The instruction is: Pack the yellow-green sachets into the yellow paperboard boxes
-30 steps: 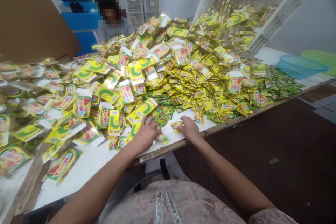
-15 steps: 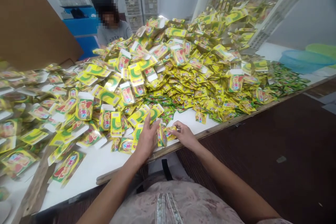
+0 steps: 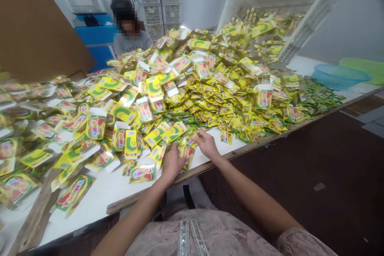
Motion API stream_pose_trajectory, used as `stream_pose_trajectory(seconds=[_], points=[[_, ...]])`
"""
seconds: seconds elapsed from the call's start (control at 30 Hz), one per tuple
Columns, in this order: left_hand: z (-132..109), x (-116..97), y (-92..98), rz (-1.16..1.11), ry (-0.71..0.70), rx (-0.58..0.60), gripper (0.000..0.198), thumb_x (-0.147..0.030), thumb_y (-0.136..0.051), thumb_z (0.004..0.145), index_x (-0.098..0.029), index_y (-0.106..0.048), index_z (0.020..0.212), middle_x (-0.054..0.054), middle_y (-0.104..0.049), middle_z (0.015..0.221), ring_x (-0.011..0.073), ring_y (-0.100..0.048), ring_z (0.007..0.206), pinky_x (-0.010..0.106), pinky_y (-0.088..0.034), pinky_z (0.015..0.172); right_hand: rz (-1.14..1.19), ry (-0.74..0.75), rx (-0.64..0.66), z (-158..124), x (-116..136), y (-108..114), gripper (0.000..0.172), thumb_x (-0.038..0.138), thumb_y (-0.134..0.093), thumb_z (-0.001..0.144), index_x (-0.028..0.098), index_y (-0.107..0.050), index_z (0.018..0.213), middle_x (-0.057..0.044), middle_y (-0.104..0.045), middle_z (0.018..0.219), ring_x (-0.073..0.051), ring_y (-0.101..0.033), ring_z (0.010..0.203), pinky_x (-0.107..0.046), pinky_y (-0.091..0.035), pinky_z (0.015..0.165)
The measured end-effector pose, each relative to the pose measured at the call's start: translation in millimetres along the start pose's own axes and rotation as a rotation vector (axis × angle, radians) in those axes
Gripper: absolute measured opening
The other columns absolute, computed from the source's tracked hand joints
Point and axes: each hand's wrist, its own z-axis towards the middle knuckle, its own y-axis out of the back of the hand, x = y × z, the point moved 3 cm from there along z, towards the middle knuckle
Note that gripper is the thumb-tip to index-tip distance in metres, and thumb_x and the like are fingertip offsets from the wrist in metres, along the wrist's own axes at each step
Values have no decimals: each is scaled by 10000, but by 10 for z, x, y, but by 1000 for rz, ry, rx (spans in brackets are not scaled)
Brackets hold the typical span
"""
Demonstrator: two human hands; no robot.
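Near the table's front edge, my left hand (image 3: 173,164) is closed with its fingers curled against a small printed carton (image 3: 189,155) in yellow, green and red. Part of the carton is hidden behind the fingers. My right hand (image 3: 207,145) comes in from the other side and pinches a small yellow packet (image 3: 192,140) at the carton's upper end. Whether the packet is partly inside the carton I cannot tell. Left of my left hand, another carton (image 3: 142,173) lies flat on the white table top, and more yellow cartons (image 3: 157,134) lie just beyond.
A large heap of yellow packets (image 3: 237,100) and cartons covers the table. A tilted white crate (image 3: 315,20) spills more at the back right. Green packets (image 3: 322,92) lie by a blue basin (image 3: 342,76). A person (image 3: 132,40) sits behind the heap. A brown board (image 3: 39,28) leans left.
My left hand has turned and its fingers have closed in lower by the carton. My right hand's packet has moved up to the carton's upper end. The camera view has tilted slightly.
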Motion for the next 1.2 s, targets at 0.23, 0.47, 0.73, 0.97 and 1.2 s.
stream_pose_trajectory(seconds=[0.23, 0.47, 0.73, 0.97, 1.2], points=[[52, 174, 54, -532, -36, 108, 370, -464, -706, 601, -180, -541, 771, -6, -618, 645, 150, -587, 595, 245, -441, 569, 221, -86, 28, 44, -39, 63, 390, 552, -636, 635, 180, -566, 727, -2, -546, 665, -154, -499, 639, -263, -402, 597], [-48, 235, 94, -730, -52, 110, 370, -398, -778, 550, -170, -587, 770, 4, -670, 733, 148, -611, 664, 232, -463, 608, 65, -51, 238, -85, 157, 81, 324, 485, -634, 665, 167, -571, 652, 44, -457, 557, -110, -411, 559, -230, -314, 534], [-198, 176, 245, -935, 99, 325, 371, -338, -810, 534, -132, -635, 789, 16, -683, 669, 127, -613, 582, 224, -471, 591, 160, -59, 398, -208, 270, -70, 324, 473, -630, 697, 150, -617, 671, 7, -592, 634, -136, -519, 616, -233, -384, 557], [-253, 198, 398, -1070, 166, 249, 437, -273, -831, 497, -138, -626, 858, 15, -701, 708, 133, -638, 573, 228, -487, 588, -359, 201, 223, 277, 193, -65, 396, 160, -559, 745, 181, -605, 1138, -89, -644, 1129, -226, -578, 995, -339, -435, 834], [-224, 285, 427, -1027, 141, 140, 464, -318, -817, 531, -147, -620, 914, 10, -702, 668, 155, -644, 567, 255, -494, 586, -657, 379, 286, 359, 45, -147, 374, 79, -443, 792, 161, -630, 1105, -118, -659, 1103, -271, -580, 979, -432, -389, 867]])
